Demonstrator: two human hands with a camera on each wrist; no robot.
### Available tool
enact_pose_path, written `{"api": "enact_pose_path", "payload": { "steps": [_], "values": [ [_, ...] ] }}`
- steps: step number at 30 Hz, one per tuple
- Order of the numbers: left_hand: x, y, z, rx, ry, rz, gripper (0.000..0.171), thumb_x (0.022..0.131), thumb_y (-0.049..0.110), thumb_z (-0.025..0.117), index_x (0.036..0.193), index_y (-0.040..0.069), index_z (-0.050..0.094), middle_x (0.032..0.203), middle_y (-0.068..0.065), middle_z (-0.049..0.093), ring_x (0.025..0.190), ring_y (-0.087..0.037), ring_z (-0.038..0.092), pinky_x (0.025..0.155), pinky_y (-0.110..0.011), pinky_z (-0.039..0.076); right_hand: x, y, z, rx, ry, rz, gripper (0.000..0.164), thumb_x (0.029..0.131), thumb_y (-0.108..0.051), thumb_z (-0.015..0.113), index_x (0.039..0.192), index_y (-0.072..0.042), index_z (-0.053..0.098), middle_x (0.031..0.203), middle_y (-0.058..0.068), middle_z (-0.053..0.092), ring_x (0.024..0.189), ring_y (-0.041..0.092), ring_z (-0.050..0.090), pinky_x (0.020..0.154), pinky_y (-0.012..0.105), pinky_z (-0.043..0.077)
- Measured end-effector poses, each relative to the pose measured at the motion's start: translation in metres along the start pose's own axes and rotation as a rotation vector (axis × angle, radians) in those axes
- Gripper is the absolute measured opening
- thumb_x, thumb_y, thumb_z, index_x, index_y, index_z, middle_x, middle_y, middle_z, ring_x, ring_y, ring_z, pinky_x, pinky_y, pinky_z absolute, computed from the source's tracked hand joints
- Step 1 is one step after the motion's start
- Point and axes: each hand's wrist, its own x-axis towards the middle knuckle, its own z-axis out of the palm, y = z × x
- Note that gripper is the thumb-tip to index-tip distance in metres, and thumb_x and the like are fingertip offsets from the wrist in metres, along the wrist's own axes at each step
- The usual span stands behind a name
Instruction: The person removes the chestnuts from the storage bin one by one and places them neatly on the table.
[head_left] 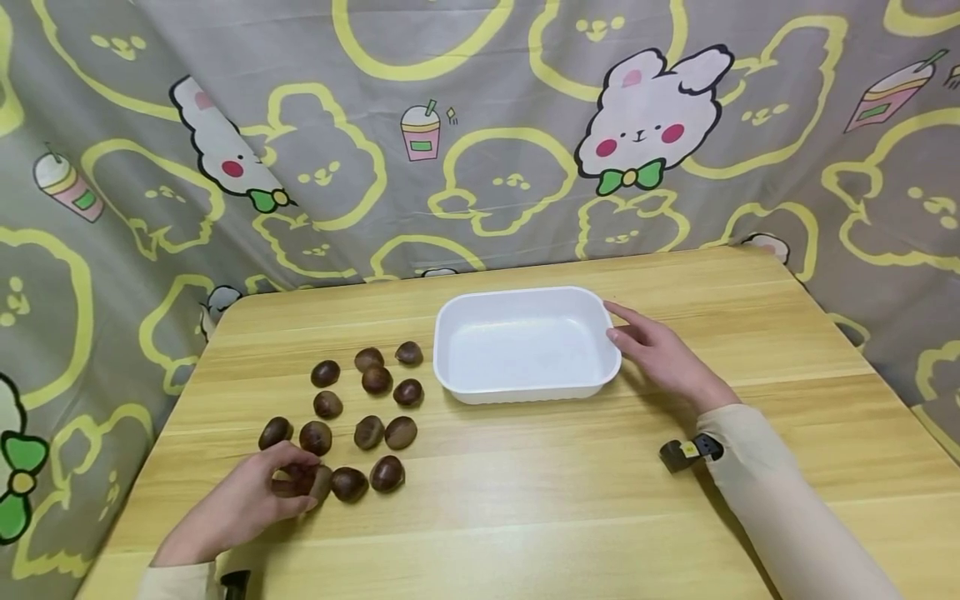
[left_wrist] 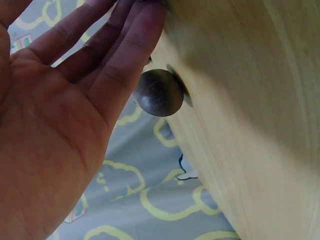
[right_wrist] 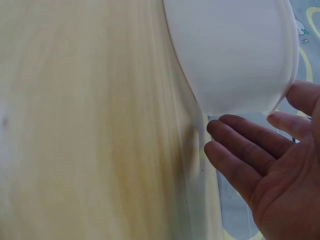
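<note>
My left hand [head_left: 258,492] pinches a brown chestnut [head_left: 322,483] between thumb and fingers, low over the table at the near left. In the left wrist view, the fingertips run out of frame above and another chestnut [left_wrist: 160,93] shows beside the left hand [left_wrist: 70,95]. Several more chestnuts [head_left: 327,405] lie loose around it. A white plastic tray [head_left: 525,392], with nothing in it, stands at mid-table. At its right end, my right hand [head_left: 667,358] touches the rim with thumb and forefinger. The other fingers of the right hand [right_wrist: 270,155] extend loosely beside the wall.
All of this is on a light wooden table [head_left: 540,508]. A grey curtain [head_left: 495,108] with yellow cartoon outlines hangs behind and along the sides. Two more chestnuts [head_left: 349,484] [head_left: 387,474] sit just right of the left fingertips.
</note>
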Motion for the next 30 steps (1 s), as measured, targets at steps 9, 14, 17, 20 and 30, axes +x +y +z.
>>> {"api": "enact_pose_path", "payload": {
  "steps": [9, 14, 17, 20, 30],
  "values": [
    [-0.002, 0.004, -0.003, 0.082, 0.095, 0.042, 0.045, 0.078, 0.031, 0.084, 0.113, 0.008, 0.069, 0.105, 0.003, 0.061, 0.097, -0.021, 0.063, 0.081, -0.039, 0.055, -0.002, -0.004, -0.004, -0.006, -0.003, -0.004, 0.059, 0.104, -0.037, 0.049, 0.155, -0.014, 0.031, 0.131, 0.026, 0.056, 0.12, 0.038, 0.054, 0.108, 0.054, 0.032],
    [0.004, 0.012, -0.017, 0.051, 0.167, 0.058, 0.033, 0.088, 0.028, 0.075, 0.114, 0.008, 0.068, 0.104, 0.001, 0.064, 0.093, -0.019, 0.063, 0.078, -0.033, 0.055, -0.004, -0.006, -0.005, -0.033, -0.002, 0.009, 0.059, 0.104, -0.037, 0.049, 0.155, -0.013, 0.03, 0.132, 0.027, 0.055, 0.122, 0.039, 0.052, 0.108, 0.056, 0.031],
    [0.014, 0.021, -0.028, 0.103, 0.251, 0.109, 0.023, 0.093, 0.021, 0.07, 0.113, 0.009, 0.068, 0.103, 0.001, 0.065, 0.088, -0.018, 0.063, 0.073, -0.033, 0.055, -0.003, -0.006, -0.005, -0.074, -0.004, 0.015, 0.061, 0.104, -0.041, 0.047, 0.155, -0.014, 0.03, 0.133, 0.026, 0.054, 0.124, 0.04, 0.051, 0.108, 0.057, 0.03],
    [0.028, 0.033, -0.035, 0.172, 0.349, 0.154, 0.023, 0.095, 0.014, 0.066, 0.116, 0.004, 0.066, 0.109, -0.008, 0.064, 0.095, -0.028, 0.062, 0.077, -0.045, 0.053, 0.0, -0.006, -0.006, -0.103, -0.013, 0.015, 0.063, 0.103, -0.045, 0.046, 0.156, -0.014, 0.029, 0.135, 0.026, 0.053, 0.125, 0.04, 0.049, 0.109, 0.057, 0.029],
    [0.089, 0.082, -0.015, 0.361, 0.318, 0.041, 0.057, 0.1, 0.026, 0.055, 0.142, -0.01, 0.04, 0.143, -0.031, 0.035, 0.131, -0.048, 0.031, 0.105, -0.062, 0.031, 0.0, -0.01, -0.031, -0.302, 0.003, 0.127, 0.072, 0.104, -0.052, 0.032, 0.153, 0.0, 0.026, 0.143, 0.031, 0.042, 0.129, 0.048, 0.04, 0.106, 0.061, 0.03]
  ]
}}
